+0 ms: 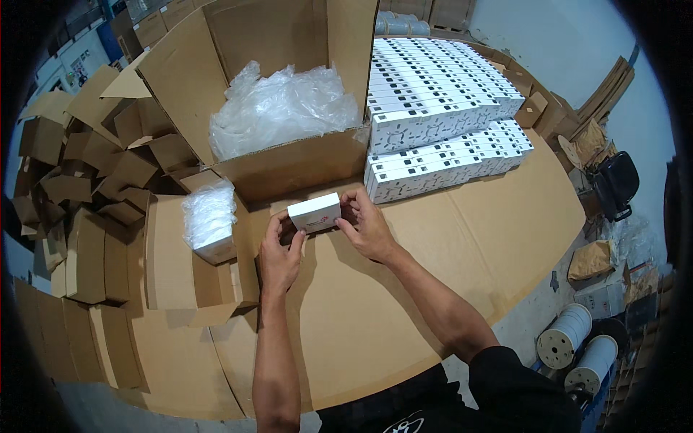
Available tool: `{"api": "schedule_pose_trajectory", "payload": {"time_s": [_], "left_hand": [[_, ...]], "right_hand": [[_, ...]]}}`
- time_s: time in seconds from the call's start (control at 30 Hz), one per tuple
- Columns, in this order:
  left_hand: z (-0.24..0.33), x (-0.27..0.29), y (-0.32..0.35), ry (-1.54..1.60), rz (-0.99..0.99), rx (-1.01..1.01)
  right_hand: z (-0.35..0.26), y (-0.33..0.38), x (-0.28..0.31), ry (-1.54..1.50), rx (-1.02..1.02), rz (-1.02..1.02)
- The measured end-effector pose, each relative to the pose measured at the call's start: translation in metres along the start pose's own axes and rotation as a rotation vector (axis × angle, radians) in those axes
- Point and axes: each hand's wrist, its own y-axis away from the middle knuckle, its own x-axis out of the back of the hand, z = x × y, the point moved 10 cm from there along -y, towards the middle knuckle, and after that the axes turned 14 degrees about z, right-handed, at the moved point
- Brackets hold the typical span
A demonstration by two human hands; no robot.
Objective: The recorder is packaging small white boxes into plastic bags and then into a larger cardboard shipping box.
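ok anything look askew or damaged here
The held white box shows no obvious damage. The open brown cartons at left look odd: heaped at mixed angles, unlike the neatly rowed white boxes at right.

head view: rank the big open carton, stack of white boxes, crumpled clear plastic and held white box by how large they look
1. Big open carton
2. Stack of white boxes
3. Crumpled clear plastic
4. Held white box, clearly smallest
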Motion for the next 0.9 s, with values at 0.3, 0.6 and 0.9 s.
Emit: {"api": "schedule_pose_trajectory", "payload": {"time_s": [0.3,0.6,0.9], "left_hand": [[0.005,0.000,0.001,-0.075,-0.005,-0.047],[0.041,0.019,0.007,0.035,0.185,-0.170],[0.173,0.029,-0.033,-0.067,0.452,-0.529]], "right_hand": [[-0.002,0.004,-0.004,0.051,0.028,-0.068],[-0.001,0.020,0.010,0.053,0.018,-0.036],[0.000,0.024,0.020,0.123,0.040,0.085]]}}
